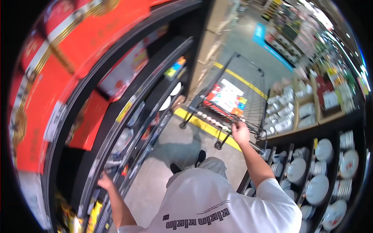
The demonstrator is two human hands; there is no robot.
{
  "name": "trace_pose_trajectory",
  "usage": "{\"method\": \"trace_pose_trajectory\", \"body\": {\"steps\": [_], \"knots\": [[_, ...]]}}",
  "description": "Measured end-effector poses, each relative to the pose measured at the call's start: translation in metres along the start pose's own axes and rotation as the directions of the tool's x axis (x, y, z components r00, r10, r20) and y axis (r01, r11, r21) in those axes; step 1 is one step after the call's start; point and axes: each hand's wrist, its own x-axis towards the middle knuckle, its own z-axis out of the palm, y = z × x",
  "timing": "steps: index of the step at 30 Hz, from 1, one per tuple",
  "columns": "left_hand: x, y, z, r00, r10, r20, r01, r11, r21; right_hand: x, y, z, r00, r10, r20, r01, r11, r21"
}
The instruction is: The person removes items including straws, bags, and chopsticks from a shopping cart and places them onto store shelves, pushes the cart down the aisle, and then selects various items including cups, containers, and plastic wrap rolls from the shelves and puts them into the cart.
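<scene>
My right hand [241, 133] is closed on the near side of a black wire shopping cart [254, 93]. Inside the cart lie white, red and orange packaged goods [227, 97], their labels too blurred to read. On the other side, my left hand [105, 181] is at the front edge of a dark shelf [93, 171]. Blur keeps me from seeing whether those fingers touch the shelf or hold anything. Close to this hand, yellow packages [94, 215] sit on a lower shelf.
Large red boxes [97, 39] fill the upper left shelves. Plates and bowls [316, 189] line the rack at right. Beyond it, bins hold white wrapped items [285, 112]. Stacked cartons [211, 35] stand at the shelf's end. A yellow line [202, 123] crosses the floor.
</scene>
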Motion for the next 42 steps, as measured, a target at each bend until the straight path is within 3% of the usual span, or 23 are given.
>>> {"method": "trace_pose_trajectory", "body": {"steps": [2,4,7,8,10,12,13,14,16,18,19,22,26,29,30,32,34,35,37,38,39,40,42], "knots": [[0.011,-0.023,0.003,0.999,-0.017,0.045,0.018,1.000,-0.025,-0.010,-0.005,-0.006,0.997,0.040,0.059,-0.042,0.998,0.038],[0.000,0.019,-0.002,0.978,-0.208,0.006,0.201,0.951,0.235,-0.020,-0.012,-0.012,0.996,0.058,0.064,-0.061,0.997,0.049],[0.012,-0.015,0.006,0.978,-0.205,0.046,0.192,0.960,0.204,-0.033,-0.018,-0.016,0.990,0.098,0.096,-0.104,0.993,0.052],[0.014,-0.017,0.005,0.979,-0.193,0.066,0.176,0.962,0.208,-0.037,-0.017,-0.020,0.977,0.114,0.179,-0.120,0.992,0.024],[0.009,-0.017,0.002,0.945,-0.325,0.023,0.305,0.907,0.289,-0.044,-0.016,-0.019,0.972,0.125,0.197,-0.135,0.990,0.038],[-0.046,0.096,-0.015,0.970,-0.174,-0.172,0.207,0.959,0.195,-0.052,-0.020,-0.023,0.974,0.129,0.186,-0.142,0.988,0.059],[-0.044,0.062,-0.012,0.964,-0.145,-0.224,0.177,0.976,0.130,-0.056,-0.024,-0.025,0.975,0.127,0.184,-0.142,0.987,0.070],[-0.053,0.066,-0.015,0.953,-0.136,-0.270,0.155,0.987,0.050,-0.060,-0.026,-0.027,0.978,0.122,0.171,-0.138,0.987,0.083],[-0.075,0.088,-0.023,0.918,-0.138,-0.372,0.178,0.981,0.075,-0.066,-0.029,-0.029,0.983,0.104,0.152,-0.122,0.987,0.108],[-0.088,0.073,-0.032,0.926,-0.151,-0.347,0.177,0.983,0.044,-0.071,-0.023,-0.024,0.982,0.075,0.172,-0.097,0.987,0.125],[-0.095,0.074,-0.035,0.950,-0.070,-0.305,0.078,0.997,0.015,-0.073,-0.023,-0.025,0.976,0.080,0.204,-0.107,0.986,0.126],[-0.110,0.053,-0.034,0.934,0.129,-0.333,-0.075,0.982,0.170,-0.080,-0.024,-0.024,0.958,0.078,0.276,-0.129,0.977,0.172],[-0.139,0.106,-0.033,0.932,-0.043,-0.360,0.114,0.978,0.177,-0.088,-0.018,-0.018,0.952,0.010,0.306,-0.074,0.977,0.201],[-0.152,0.051,-0.037,0.938,0.151,-0.313,-0.089,0.975,0.204,-0.091,-0.015,-0.015,0.938,-0.005,0.347,-0.091,0.961,0.261],[-0.166,0.055,-0.040,0.934,0.159,-0.321,-0.080,0.966,0.246,-0.092,-0.014,-0.015,0.931,-0.002,0.364,-0.110,0.952,0.287],[-0.202,0.118,-0.045,0.972,0.011,-0.234,0.034,0.982,0.186,-0.092,-0.014,-0.017,0.934,-0.030,0.356,-0.097,0.937,0.335],[-0.228,0.164,-0.045,0.994,-0.020,-0.107,0.048,0.964,0.262,-0.092,-0.018,-0.023,0.950,-0.055,0.308,-0.078,0.912,0.403],[-0.247,0.225,-0.039,0.979,-0.191,-0.073,0.194,0.980,0.042,-0.092,-0.024,-0.028,0.962,-0.064,0.265,-0.063,0.892,0.447],[-0.255,0.220,-0.034,0.996,0.035,0.084,-0.030,0.998,-0.064,-0.092,-0.037,-0.030,0.982,-0.114,0.149,0.009,0.821,0.571],[-0.254,0.219,-0.031,0.975,0.159,0.153,-0.139,0.982,-0.129,-0.089,-0.046,-0.031,0.964,-0.172,0.203,-0.009,0.740,0.672],[-0.246,0.258,-0.026,0.895,0.328,0.303,-0.209,0.908,-0.364,-0.084,-0.062,-0.041,0.941,-0.234,0.244,-0.036,0.648,0.761],[-0.244,0.289,-0.014,0.845,0.398,0.357,-0.210,0.861,-0.463,-0.079,-0.077,-0.053,0.913,-0.301,0.274,-0.071,0.545,0.835],[-0.247,0.352,0.015,0.779,0.479,0.404,-0.118,0.745,-0.657,-0.058,-0.102,-0.075,0.801,-0.577,0.158,0.225,0.534,0.815]]}}
